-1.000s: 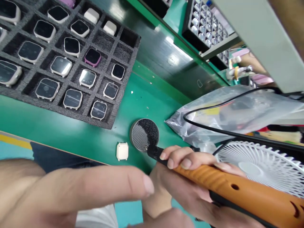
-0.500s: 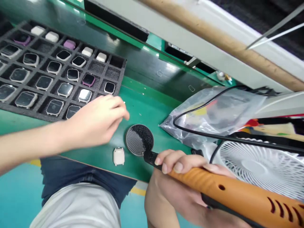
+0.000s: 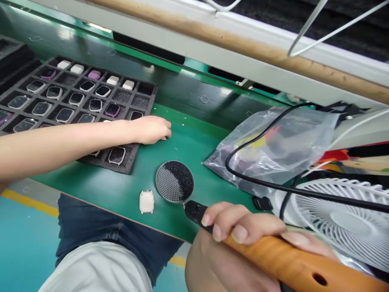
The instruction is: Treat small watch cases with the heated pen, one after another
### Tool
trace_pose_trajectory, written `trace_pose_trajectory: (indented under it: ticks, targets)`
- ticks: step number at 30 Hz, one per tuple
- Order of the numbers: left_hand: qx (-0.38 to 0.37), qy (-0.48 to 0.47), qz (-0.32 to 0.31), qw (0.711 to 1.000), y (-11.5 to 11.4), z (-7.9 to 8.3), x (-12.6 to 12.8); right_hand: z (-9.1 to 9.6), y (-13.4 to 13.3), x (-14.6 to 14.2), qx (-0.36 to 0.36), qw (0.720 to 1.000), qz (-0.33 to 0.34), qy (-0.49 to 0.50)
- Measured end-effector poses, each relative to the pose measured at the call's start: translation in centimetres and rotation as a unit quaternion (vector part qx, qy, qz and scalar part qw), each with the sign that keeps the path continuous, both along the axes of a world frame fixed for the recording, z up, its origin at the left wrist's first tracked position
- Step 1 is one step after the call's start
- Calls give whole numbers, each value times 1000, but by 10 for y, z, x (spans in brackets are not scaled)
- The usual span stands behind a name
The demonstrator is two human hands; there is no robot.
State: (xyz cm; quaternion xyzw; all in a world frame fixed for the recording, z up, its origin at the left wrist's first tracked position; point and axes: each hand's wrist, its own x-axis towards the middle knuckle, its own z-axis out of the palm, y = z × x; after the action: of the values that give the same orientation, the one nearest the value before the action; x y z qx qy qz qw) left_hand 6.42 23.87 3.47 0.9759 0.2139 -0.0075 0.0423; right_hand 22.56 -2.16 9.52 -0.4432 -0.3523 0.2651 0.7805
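Observation:
My right hand [image 3: 243,229] grips an orange-handled electric screwdriver [image 3: 291,265]; its black tip sits just right of a round black screw dish [image 3: 174,181] on the green bench [image 3: 188,150]. A white watch case [image 3: 146,201] lies face down left of the dish, near the bench's front edge. My left hand [image 3: 150,129] reaches across the right end of a dark foam tray [image 3: 133,99] holding several smartwatch bodies, fingers curled down at the tray's near right corner. Whether it holds anything is hidden.
A clear plastic bag [image 3: 279,142] with a black cable [image 3: 258,178] over it lies right of the dish. A white desk fan [image 3: 340,219] stands at the far right. A dark conveyor strip [image 3: 194,87] runs behind the tray.
My left hand has moved away from me, from over the dish and loose case to the tray's right end. The view has tipped up. The screwdriver stays beside the dish.

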Motion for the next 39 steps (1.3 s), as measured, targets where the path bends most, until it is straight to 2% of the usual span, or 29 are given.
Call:
trace_pose_trajectory:
  ticks: [3, 6, 10, 16, 18, 21, 24, 28, 31, 35, 39]
  targets:
    - [4, -12, 2, 1000, -2, -3, 1, -6, -1, 7, 12, 999, 45, -23]
    - [18, -26, 13, 999, -5, -5, 2, -8, 1, 9, 68, 994, 77, -39]
    - [41, -39, 31, 998, -10, -7, 4, -8, 4, 7, 40, 997, 60, -33]
    - [36, -58, 51, 996, -10, -12, 3, -13, 0, 11, 73, 992, 92, -54]
    - [29, -69, 55, 996, -8, -13, 2, -11, -3, 9, 42, 996, 72, -41]
    - [19, -91, 60, 994, -4, -12, 2, -7, -5, 2, -19, 1000, 4, 5]
    - [-3, -109, 40, 993, 2, -12, 7, -7, -4, -4, -19, 999, -19, 27]
    - [-59, -114, -19, 992, 13, -16, 16, -9, -2, -6, 2, 1000, -5, 28]
    - [-86, -123, -40, 988, 16, -18, 19, -9, -3, -3, -3, 1000, -6, 20]
    - [-91, -131, -50, 986, 14, -19, 18, -12, -6, 3, 19, 998, 53, -16]
    - [-85, -130, -56, 986, 12, -17, 17, -18, -4, 8, 32, 995, 81, -39]
